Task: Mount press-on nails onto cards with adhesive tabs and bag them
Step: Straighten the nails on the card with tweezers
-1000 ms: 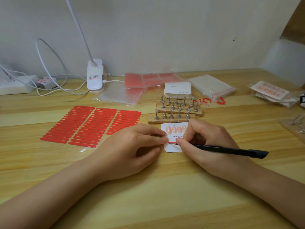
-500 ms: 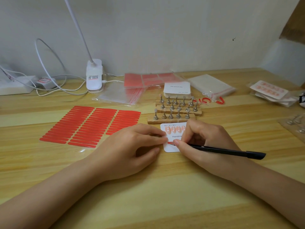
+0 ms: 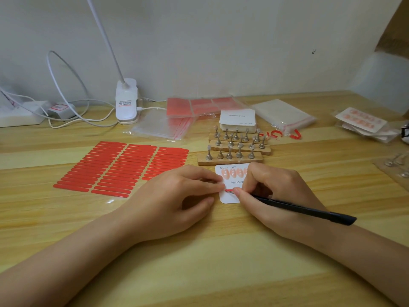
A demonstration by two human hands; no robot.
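Adhesive tab [image 3: 228, 190] lies crosswise on card [image 3: 230, 197], pointing left.

Bare forearms, seemingly sleeveless, left hand [image 3: 174, 202], right hand [image 3: 281, 196]

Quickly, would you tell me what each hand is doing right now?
Left hand: fingertips pressing the card down.
Right hand: closed on the black tweezers.
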